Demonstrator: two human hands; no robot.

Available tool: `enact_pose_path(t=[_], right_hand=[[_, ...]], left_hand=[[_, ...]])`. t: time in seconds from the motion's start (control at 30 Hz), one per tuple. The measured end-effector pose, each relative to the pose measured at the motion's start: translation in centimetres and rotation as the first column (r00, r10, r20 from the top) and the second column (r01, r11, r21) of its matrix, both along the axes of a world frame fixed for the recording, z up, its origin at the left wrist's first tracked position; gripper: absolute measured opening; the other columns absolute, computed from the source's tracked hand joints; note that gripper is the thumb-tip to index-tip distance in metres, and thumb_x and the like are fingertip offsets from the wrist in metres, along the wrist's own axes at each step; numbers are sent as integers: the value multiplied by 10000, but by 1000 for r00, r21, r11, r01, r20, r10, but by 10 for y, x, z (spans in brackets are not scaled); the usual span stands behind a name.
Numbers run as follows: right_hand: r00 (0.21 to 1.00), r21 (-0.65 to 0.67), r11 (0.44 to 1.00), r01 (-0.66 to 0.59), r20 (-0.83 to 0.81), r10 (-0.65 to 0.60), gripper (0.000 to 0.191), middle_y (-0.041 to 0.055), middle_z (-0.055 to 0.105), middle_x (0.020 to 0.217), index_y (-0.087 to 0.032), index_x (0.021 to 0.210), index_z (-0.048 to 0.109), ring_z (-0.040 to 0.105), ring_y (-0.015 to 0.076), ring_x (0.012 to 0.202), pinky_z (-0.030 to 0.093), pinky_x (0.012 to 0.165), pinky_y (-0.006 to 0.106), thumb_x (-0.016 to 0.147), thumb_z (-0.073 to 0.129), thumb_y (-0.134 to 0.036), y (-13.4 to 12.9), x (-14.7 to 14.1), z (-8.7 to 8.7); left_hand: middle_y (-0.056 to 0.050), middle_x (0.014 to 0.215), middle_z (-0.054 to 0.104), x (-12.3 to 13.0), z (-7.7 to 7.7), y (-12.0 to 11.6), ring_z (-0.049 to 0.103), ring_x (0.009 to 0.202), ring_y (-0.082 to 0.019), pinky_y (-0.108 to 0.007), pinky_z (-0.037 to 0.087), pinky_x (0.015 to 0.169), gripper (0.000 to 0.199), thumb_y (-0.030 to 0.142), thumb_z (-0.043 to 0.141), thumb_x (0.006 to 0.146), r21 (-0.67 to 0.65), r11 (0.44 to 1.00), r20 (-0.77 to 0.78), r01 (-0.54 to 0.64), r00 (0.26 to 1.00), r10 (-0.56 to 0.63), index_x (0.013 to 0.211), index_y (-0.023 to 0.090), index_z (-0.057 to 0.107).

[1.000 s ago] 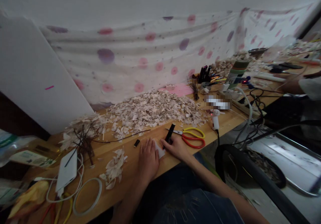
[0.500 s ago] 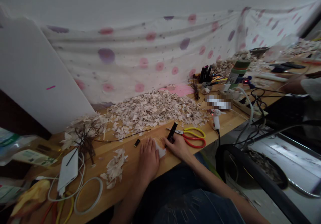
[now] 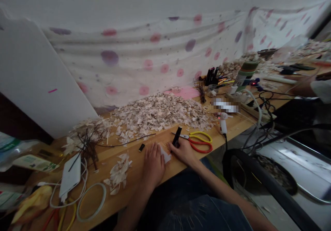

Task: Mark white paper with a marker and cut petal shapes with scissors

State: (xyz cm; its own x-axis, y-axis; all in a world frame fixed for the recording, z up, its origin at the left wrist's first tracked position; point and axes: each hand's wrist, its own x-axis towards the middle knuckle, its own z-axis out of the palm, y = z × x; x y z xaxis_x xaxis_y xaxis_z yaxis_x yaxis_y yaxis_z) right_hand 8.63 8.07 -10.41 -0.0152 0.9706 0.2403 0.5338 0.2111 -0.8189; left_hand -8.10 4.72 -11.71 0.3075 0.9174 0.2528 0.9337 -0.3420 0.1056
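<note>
My left hand lies flat on the wooden workbench, fingertips pressing the edge of a small white piece, possibly paper or a pale shaving. My right hand is shut on a black marker, held upright with its tip hidden at the white piece. A small black marker cap lies left of my hands. Beyond them spreads a large heap of pale shavings. A smaller heap sits beside my left forearm.
Scissors with red and yellow handles lie right of my right hand. Beyond stand a white glue gun, a power strip and tangled cables. Dry twigs lie left. A co-worker's arm shows far right.
Over the last second the marker has swung more upright and shifted slightly right with my right hand. My left hand and the white piece have stayed nearly still.
</note>
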Motion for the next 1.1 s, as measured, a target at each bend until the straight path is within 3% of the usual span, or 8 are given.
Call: enact_pose_path(t=[0.1, 0.27, 0.4, 1.1], right_hand=[[999, -2, 999, -36, 0, 36, 277, -9, 564, 555, -190, 639, 546, 497, 126, 489, 316, 456, 222, 850, 585, -366, -1, 0, 1], [1000, 2, 1000, 24, 0, -24, 274, -1, 558, 556, -190, 643, 537, 484, 129, 485, 303, 452, 230, 857, 565, -358, 1, 0, -1], [1000, -9, 1000, -19, 5, 19, 270, -4, 575, 553, -186, 639, 565, 502, 126, 481, 309, 452, 225, 839, 594, -366, 1, 0, -2], [1000, -2, 1000, 11, -22, -11, 273, -7, 541, 564, -192, 654, 531, 467, 128, 493, 313, 466, 233, 858, 546, -373, 2, 1, -4]], left_hand=[[-189, 1472, 481, 0, -1, 0, 421, 1385, -302, -526, 335, 1137, 471, 189, 351, 962, 2, 1000, -1, 2, 1000, -2, 1380, 29, 499], [-181, 1468, 491, -1, -1, 0, 413, 1391, -293, -507, 328, 1145, 466, 198, 354, 962, 9, 1000, -2, 0, 1000, 0, 1371, 39, 512], [-170, 1464, 499, -1, -2, 0, 423, 1385, -293, -516, 336, 1138, 457, 194, 357, 959, 13, 1000, -3, -1, 1000, 1, 1363, 65, 526], [-183, 1457, 502, -1, -1, 0, 427, 1380, -306, -529, 338, 1136, 466, 201, 332, 974, 22, 1000, -21, 17, 1000, -16, 1367, 33, 518]])
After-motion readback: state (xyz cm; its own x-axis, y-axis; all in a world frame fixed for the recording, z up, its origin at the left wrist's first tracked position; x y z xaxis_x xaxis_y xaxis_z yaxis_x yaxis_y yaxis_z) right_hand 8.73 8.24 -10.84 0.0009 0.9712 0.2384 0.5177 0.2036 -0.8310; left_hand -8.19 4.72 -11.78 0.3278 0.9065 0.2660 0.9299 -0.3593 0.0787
